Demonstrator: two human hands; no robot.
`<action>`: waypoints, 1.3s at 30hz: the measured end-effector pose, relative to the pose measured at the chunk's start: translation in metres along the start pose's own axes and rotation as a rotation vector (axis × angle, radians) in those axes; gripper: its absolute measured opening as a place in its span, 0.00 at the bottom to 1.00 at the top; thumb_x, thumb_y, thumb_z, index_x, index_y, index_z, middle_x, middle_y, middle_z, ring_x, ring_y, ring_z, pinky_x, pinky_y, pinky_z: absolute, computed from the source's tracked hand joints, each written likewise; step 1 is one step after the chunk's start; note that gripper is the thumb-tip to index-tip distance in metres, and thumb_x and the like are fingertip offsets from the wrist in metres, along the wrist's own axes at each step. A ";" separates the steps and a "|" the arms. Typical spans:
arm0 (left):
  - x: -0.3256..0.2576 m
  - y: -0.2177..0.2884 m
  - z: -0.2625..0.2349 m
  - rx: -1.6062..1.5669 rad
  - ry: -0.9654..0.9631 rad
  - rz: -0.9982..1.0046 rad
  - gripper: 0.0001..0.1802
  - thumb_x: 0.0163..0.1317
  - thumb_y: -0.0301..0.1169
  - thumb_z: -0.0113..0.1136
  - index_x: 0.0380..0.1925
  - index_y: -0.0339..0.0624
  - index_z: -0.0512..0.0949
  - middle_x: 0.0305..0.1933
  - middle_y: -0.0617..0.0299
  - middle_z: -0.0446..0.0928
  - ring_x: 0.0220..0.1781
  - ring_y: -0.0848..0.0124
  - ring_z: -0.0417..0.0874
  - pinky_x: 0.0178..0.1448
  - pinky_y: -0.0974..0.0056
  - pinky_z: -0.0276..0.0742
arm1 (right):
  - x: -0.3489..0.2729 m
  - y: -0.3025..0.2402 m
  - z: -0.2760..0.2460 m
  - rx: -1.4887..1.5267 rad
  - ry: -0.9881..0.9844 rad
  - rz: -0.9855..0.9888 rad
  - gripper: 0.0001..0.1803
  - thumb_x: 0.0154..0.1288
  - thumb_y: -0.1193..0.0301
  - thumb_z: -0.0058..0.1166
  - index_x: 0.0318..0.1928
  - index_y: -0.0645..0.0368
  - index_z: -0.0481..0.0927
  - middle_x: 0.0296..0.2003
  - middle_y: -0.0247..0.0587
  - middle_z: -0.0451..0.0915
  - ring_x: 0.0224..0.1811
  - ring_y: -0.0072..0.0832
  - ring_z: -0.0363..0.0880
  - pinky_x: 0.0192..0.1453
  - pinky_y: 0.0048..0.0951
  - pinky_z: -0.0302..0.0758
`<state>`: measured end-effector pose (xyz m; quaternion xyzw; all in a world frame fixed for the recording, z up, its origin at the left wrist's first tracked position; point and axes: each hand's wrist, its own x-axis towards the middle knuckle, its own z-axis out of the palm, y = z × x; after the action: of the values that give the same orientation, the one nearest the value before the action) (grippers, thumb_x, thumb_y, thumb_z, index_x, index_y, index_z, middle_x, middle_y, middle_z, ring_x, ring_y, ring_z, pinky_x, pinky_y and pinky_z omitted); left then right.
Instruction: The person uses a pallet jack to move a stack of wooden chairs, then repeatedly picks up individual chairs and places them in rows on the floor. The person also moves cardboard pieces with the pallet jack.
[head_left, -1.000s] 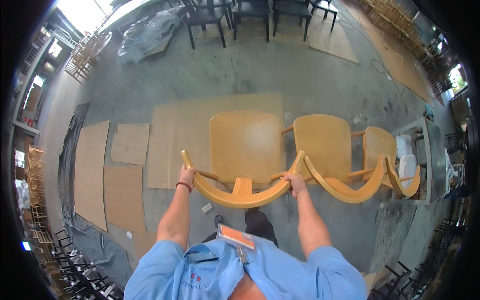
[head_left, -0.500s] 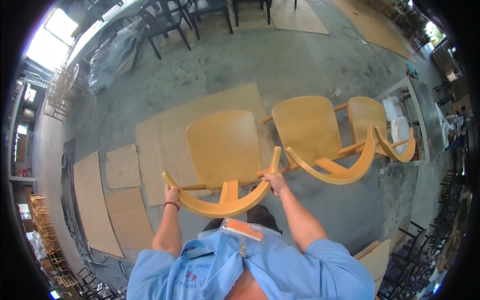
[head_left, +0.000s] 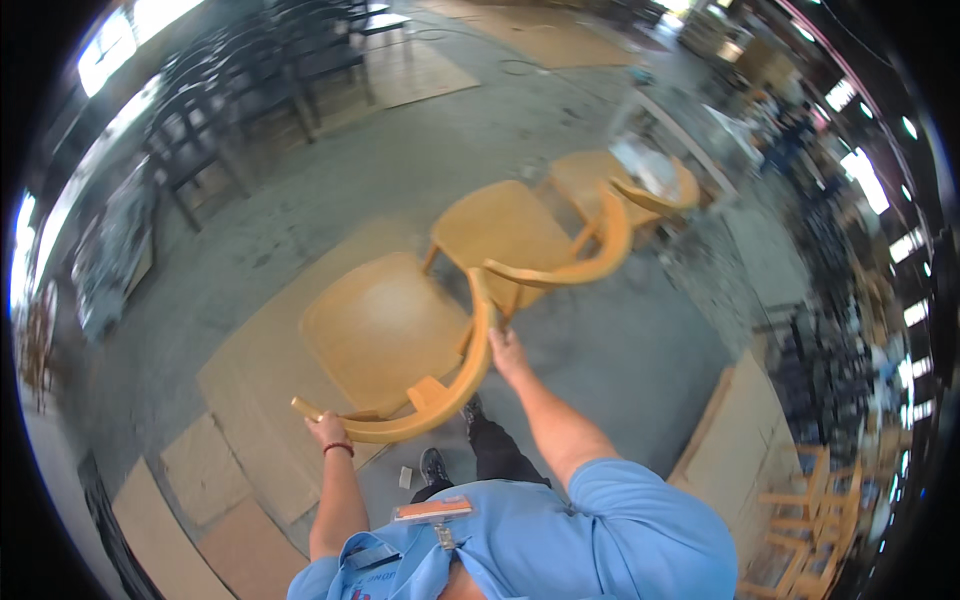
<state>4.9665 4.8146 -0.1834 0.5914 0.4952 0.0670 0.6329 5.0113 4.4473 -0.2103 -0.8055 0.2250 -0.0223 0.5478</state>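
A light-wood chair (head_left: 385,320) with a wide seat and a curved backrest rail stands in front of me, its back toward my body. My left hand (head_left: 328,430), with a dark red bead bracelet at the wrist, is closed round the left end of the rail. At the rail's right side, my right hand (head_left: 507,352) grips the same chair; its fingers are partly hidden behind the wood. Just beyond to the right stands a second matching chair (head_left: 505,235), close to the one I hold. A third such chair (head_left: 590,180) is farther right.
Cardboard sheets (head_left: 255,375) lie on the floor under and left of the held chair. Dark chairs (head_left: 190,150) stand in rows at the far left, near a plastic-wrapped bundle (head_left: 115,250). A metal-framed table (head_left: 690,140) is beyond the third chair. Wooden frames (head_left: 815,520) are stacked at the lower right.
My view has turned to the right, so the chairs appear slanted and more of the right side shows. Both hands keep their hold on the nearest chair's rail.
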 end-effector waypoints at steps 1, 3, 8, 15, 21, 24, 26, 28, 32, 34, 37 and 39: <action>0.003 0.002 -0.013 0.009 0.042 0.025 0.26 0.55 0.22 0.47 0.57 0.36 0.60 0.42 0.53 0.69 0.38 0.61 0.75 0.41 0.55 0.76 | -0.034 -0.005 0.008 -0.046 -0.071 0.043 0.32 0.69 0.49 0.42 0.56 0.67 0.71 0.51 0.58 0.77 0.57 0.44 0.73 0.60 0.39 0.67; -0.006 0.008 -0.001 -0.002 0.000 0.024 0.28 0.55 0.23 0.47 0.58 0.34 0.59 0.43 0.52 0.70 0.39 0.61 0.75 0.42 0.54 0.76 | -0.088 0.037 -0.016 -0.193 -0.162 0.161 0.33 0.68 0.48 0.40 0.55 0.66 0.74 0.55 0.58 0.75 0.60 0.47 0.71 0.63 0.39 0.65; -0.026 0.021 -0.012 0.076 -0.088 0.044 0.25 0.55 0.26 0.49 0.54 0.27 0.64 0.40 0.51 0.72 0.35 0.60 0.76 0.39 0.52 0.77 | -0.235 0.087 -0.099 -0.440 -0.485 0.591 0.32 0.64 0.47 0.47 0.60 0.57 0.73 0.56 0.50 0.75 0.58 0.41 0.73 0.57 0.38 0.72; -0.122 -0.015 -0.020 0.109 -0.101 0.041 0.29 0.62 0.50 0.46 0.47 0.32 0.73 0.45 0.47 0.76 0.42 0.54 0.81 0.40 0.53 0.79 | -0.456 0.218 -0.244 0.088 0.235 0.985 0.22 0.64 0.56 0.46 0.50 0.59 0.75 0.40 0.41 0.79 0.37 0.32 0.80 0.39 0.36 0.77; -0.317 -0.203 -0.012 1.297 -1.173 -0.013 0.25 0.61 0.45 0.52 0.54 0.41 0.73 0.44 0.56 0.78 0.42 0.63 0.81 0.41 0.60 0.78 | -0.685 0.316 -0.278 0.303 0.536 1.125 0.19 0.63 0.60 0.47 0.47 0.59 0.76 0.38 0.41 0.79 0.32 0.30 0.78 0.35 0.35 0.76; -0.443 -0.304 -0.028 1.824 -2.059 0.387 0.26 0.62 0.44 0.52 0.57 0.41 0.72 0.44 0.59 0.78 0.42 0.67 0.80 0.40 0.63 0.77 | -0.786 0.351 -0.268 0.568 0.653 1.230 0.16 0.63 0.63 0.48 0.46 0.59 0.76 0.32 0.40 0.77 0.28 0.29 0.75 0.26 0.33 0.72; -0.520 -0.361 -0.032 1.807 -2.331 0.520 0.26 0.63 0.41 0.52 0.58 0.40 0.70 0.47 0.59 0.77 0.44 0.67 0.79 0.41 0.63 0.77 | -0.849 0.372 -0.267 0.663 0.724 1.205 0.17 0.62 0.66 0.48 0.49 0.60 0.76 0.28 0.44 0.77 0.24 0.32 0.75 0.23 0.33 0.71; -0.596 -0.412 -0.036 1.891 -2.076 0.163 0.24 0.61 0.32 0.53 0.58 0.43 0.68 0.52 0.59 0.75 0.49 0.64 0.78 0.46 0.58 0.77 | -0.905 0.389 -0.280 0.819 0.864 1.204 0.16 0.62 0.68 0.48 0.48 0.60 0.76 0.26 0.43 0.75 0.22 0.31 0.72 0.20 0.31 0.66; -0.689 -0.452 -0.017 1.760 -2.091 0.151 0.18 0.64 0.39 0.53 0.51 0.43 0.73 0.40 0.62 0.77 0.37 0.73 0.79 0.34 0.66 0.75 | -0.947 0.406 -0.336 1.168 1.109 1.033 0.10 0.64 0.69 0.46 0.42 0.58 0.76 0.26 0.34 0.71 0.22 0.25 0.68 0.18 0.26 0.59; -0.718 -0.471 -0.020 1.903 -1.963 0.423 0.11 0.65 0.35 0.49 0.44 0.44 0.74 0.37 0.63 0.76 0.34 0.74 0.79 0.29 0.66 0.73 | -0.963 0.413 -0.371 1.134 1.212 0.943 0.10 0.65 0.68 0.46 0.42 0.58 0.76 0.27 0.33 0.71 0.22 0.24 0.67 0.18 0.25 0.60; -0.748 -0.496 -0.016 2.229 -2.045 0.704 0.09 0.66 0.33 0.46 0.36 0.44 0.75 0.32 0.61 0.76 0.30 0.71 0.79 0.23 0.63 0.72 | -0.985 0.424 -0.434 0.993 1.367 0.878 0.09 0.66 0.67 0.45 0.40 0.58 0.75 0.27 0.33 0.72 0.22 0.22 0.67 0.19 0.25 0.61; -0.771 -0.521 -0.010 2.319 -2.316 0.995 0.11 0.67 0.34 0.45 0.33 0.43 0.76 0.27 0.60 0.75 0.26 0.70 0.79 0.20 0.61 0.71 | -1.003 0.440 -0.467 1.022 1.456 0.853 0.10 0.66 0.66 0.45 0.39 0.58 0.75 0.27 0.34 0.73 0.22 0.21 0.67 0.19 0.25 0.62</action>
<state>4.3129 4.1528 -0.1839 -0.5281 0.6187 0.5553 0.1734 3.8302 4.2963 -0.2051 -0.1129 0.7420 -0.4079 0.5200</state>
